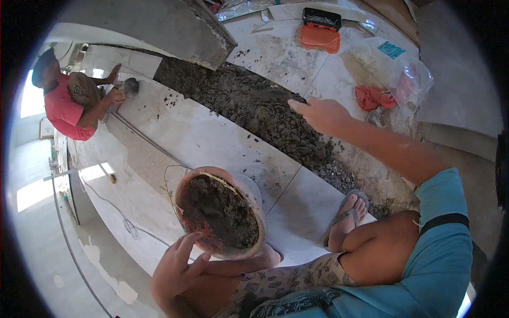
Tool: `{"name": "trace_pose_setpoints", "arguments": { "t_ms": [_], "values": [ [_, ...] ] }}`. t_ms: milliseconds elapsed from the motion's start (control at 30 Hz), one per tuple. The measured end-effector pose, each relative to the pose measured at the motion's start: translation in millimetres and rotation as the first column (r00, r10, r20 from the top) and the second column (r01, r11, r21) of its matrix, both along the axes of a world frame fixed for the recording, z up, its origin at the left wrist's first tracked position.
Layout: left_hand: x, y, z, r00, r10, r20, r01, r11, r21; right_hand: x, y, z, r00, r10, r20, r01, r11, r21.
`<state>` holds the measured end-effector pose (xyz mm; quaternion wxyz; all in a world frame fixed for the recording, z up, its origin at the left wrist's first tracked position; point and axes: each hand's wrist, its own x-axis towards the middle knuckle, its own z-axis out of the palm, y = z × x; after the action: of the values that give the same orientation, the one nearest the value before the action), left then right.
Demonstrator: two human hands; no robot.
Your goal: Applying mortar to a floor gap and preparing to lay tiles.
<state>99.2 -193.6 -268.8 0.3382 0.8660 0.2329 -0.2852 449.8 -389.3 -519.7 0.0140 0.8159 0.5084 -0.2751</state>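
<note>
My left hand [177, 265] hangs loosely at the front edge of a round, worn tub [253, 206] of dark, damp mortar, its fingers apart and apparently empty. Thin yellowish cord lies along the tub's rim. My right hand [321, 114] reaches out over a long strip of loose dark mortar [238, 100] between pale tiles, index finger extended, with nothing visible in it. My sandalled foot [347, 217] rests at the near end of that strip.
A co-worker [69, 106] in a red shirt crouches at the left with a dark tool. Behind are a concrete slab edge [175, 26] and an orange-and-black case [321, 37]. A plastic bag [403, 79] and red cloth [371, 97] lie right; a cable [124, 222] runs left.
</note>
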Motion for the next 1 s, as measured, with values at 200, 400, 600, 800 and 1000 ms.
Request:
{"name": "trace_pose_setpoints", "arguments": {
  "t_ms": [200,400,600,800,1000],
  "values": [
    [0,0,3,0.999,-0.032,0.005,0.032,0.999,-0.013,9,-7,-4,0.997,-0.053,-0.059,0.054,0.999,0.011],
    [3,4,-4,0.998,-0.046,0.044,0.048,0.997,-0.064,22,-31,-35,0.99,-0.031,-0.136,0.048,0.991,0.125],
    [6,5,-1,0.999,-0.038,-0.01,0.037,0.996,-0.077,9,-72,-39,0.994,-0.083,-0.068,0.087,0.994,0.062],
    [-4,11,-7,0.999,-0.043,-0.015,0.042,0.998,-0.046,-14,-97,-11,0.984,-0.178,-0.023,0.178,0.984,-0.008],
    [-4,13,-6,0.993,0.021,-0.113,-0.026,0.999,-0.044,-55,-139,-17,0.945,-0.325,-0.049,0.327,0.921,0.212]
  ]
}}
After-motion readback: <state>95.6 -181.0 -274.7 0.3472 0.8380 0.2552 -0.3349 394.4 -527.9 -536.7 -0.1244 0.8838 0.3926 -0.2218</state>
